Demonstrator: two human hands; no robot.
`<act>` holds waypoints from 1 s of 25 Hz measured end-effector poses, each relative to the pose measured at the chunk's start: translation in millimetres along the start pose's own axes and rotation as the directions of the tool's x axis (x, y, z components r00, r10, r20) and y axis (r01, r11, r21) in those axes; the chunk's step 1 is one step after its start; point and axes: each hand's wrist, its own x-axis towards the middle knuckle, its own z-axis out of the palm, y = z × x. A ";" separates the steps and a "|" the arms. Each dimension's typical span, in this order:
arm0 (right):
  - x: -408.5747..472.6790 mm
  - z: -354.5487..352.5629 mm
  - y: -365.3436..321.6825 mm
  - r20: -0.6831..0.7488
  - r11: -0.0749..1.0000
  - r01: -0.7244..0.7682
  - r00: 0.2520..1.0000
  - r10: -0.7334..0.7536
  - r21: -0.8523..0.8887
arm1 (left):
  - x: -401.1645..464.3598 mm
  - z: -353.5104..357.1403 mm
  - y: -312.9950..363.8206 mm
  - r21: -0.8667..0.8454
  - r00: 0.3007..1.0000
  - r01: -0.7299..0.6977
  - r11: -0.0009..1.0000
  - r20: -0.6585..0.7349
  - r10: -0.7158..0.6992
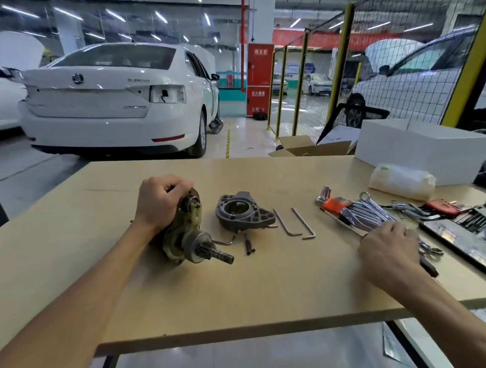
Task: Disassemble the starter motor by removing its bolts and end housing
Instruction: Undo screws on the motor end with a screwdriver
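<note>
Workshop surface (157, 296): left hand (160, 202), fingers curled, grips motor (186, 236), pinion shaft exposed. Housing (243, 212) detached beside it. Two bolts (249, 244), two hex keys (294, 223). Right hand (387, 251) rests on wrenches (360, 211), fingers bent.

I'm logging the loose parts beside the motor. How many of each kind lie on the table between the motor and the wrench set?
End housing: 1
Loose hex keys, two right of the housing and one by the starter motor: 3
Removed bolts: 2
Total: 6
</note>
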 end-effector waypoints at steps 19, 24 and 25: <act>-12.3 -47.4 -76.3 -0.716 0.182 0.819 0.566 -0.409 0.544 | 5.0 -40.2 -8.9 0.532 0.888 0.180 0.828 0.275 -0.369; -3.2 -47.4 -83.2 -0.724 0.158 0.829 0.549 -0.418 0.537 | 8.0 -36.2 -7.3 0.593 0.887 0.127 0.795 0.291 -0.359; -2.2 -46.2 -83.7 -0.727 0.153 0.832 0.544 -0.418 0.534 | 8.0 -36.4 -9.5 0.596 0.884 0.136 0.791 0.288 -0.369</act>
